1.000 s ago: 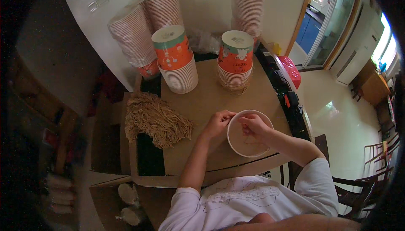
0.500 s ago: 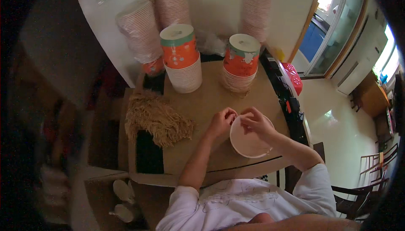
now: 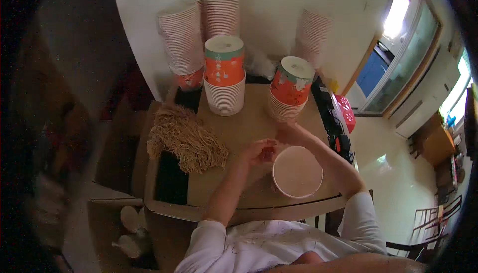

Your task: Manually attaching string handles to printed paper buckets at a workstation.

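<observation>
A round paper bowl point(image 3: 297, 172) stands on the cardboard-covered table point(image 3: 249, 123) right in front of me; its top looks flat and pale, like a lid. My left hand point(image 3: 259, 152) is curled at the bowl's far-left rim, fingertips touching it. Just behind the bowl's far rim lies my right hand point(image 3: 291, 133), its fingers pointing toward the left hand and partly hidden. A heap of tan dried noodles point(image 3: 186, 141) lies to the left of my hands.
Two stacks of white bowls topped with orange lidded cups point(image 3: 224, 73) point(image 3: 290, 86) stand at the table's back. Tall cup stacks point(image 3: 181, 39) lean on the wall. A red item point(image 3: 344, 112) sits at the right edge. White objects point(image 3: 130, 218) lie in a box at lower left.
My hands left the inside of the bowl and moved to its far-left rim. The bowl's open white inside now shows a flat pale top.
</observation>
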Available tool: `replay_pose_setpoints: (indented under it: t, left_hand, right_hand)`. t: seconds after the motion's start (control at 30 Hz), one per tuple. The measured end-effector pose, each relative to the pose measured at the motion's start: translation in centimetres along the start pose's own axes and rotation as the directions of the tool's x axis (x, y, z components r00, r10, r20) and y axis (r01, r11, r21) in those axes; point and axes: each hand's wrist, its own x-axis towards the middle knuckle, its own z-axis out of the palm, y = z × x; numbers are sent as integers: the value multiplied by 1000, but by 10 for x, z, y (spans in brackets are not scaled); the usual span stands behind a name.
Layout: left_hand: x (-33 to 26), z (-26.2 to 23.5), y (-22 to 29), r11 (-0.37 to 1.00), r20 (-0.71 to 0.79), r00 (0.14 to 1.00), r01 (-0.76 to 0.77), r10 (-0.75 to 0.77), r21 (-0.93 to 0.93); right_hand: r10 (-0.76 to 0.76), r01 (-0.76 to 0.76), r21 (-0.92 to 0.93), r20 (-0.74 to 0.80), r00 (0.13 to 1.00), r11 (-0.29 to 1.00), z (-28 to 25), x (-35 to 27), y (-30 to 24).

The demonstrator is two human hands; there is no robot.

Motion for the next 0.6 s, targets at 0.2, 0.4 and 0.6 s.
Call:
replay_pose_setpoints:
  t: [0.2, 0.4, 0.6]
  left_hand:
    - [-5, 2, 1, 996, -35, 998, -44, 47, 76]
    - [-3, 27, -1, 941, -296, 936, -88, 190, 326]
    - [-60, 92, 5, 37, 92, 657, -180, 748, 983]
  right_hand:
    - [198, -219, 208, 119, 973, 953, -9, -32, -33]
    - [116, -138, 434, 77, 990, 890, -4, -37, -26]
    - [100, -48, 261, -190, 977, 964, 3, -61, -30]
